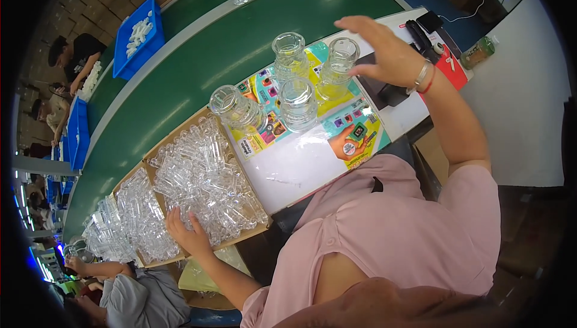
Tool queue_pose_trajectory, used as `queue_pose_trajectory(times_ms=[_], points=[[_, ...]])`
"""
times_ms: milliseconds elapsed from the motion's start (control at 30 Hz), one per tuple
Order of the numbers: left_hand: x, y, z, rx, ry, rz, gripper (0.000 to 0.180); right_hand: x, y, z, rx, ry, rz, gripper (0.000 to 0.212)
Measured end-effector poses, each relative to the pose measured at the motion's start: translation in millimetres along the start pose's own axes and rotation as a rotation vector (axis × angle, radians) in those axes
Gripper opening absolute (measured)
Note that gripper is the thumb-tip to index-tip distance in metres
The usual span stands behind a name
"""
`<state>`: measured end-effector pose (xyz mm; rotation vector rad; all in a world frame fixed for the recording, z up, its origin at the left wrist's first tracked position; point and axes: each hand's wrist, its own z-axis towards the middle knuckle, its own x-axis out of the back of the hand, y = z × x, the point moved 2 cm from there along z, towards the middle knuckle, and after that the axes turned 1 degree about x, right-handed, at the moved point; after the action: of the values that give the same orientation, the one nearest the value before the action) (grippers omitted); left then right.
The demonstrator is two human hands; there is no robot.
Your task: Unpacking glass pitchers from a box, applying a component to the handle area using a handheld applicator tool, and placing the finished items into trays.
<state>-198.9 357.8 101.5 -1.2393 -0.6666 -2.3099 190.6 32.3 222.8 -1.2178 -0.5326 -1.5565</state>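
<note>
jars (299, 105) clustered, apparently for easy reach | right hand (390, 55) splayed, empty, nearby | left hand (191, 237) loosely spread over clear pieces (198, 171)

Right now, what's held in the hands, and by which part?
Nothing visibly held. Right hand: open beside a clear jar. Left hand: spread at the clear pieces, no grip visible.

bright light fills the middle, with white glare on the glossy printed board (279, 177) and highlights on the clear plastic pieces (204, 177) at centre left. light strips (42, 268) glow at lower left; lower right is dim. the green conveyor belt (198, 57) curves; black swallows the corners.
</note>
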Motion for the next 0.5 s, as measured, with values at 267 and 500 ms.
queue_pose_trajectory(times_ms=[267,500], points=[[0.4,-2.6,-2.9,0.017,0.063,-0.004,0.027,25.1,31.7,-98.9,-0.059,0.496,0.06,0.048],[16.0,18.4,-1.8,-0.048,0.236,-0.033,0.023,-22.6,-1.3,-116.8,0.005,0.585,0.144,0.055]])
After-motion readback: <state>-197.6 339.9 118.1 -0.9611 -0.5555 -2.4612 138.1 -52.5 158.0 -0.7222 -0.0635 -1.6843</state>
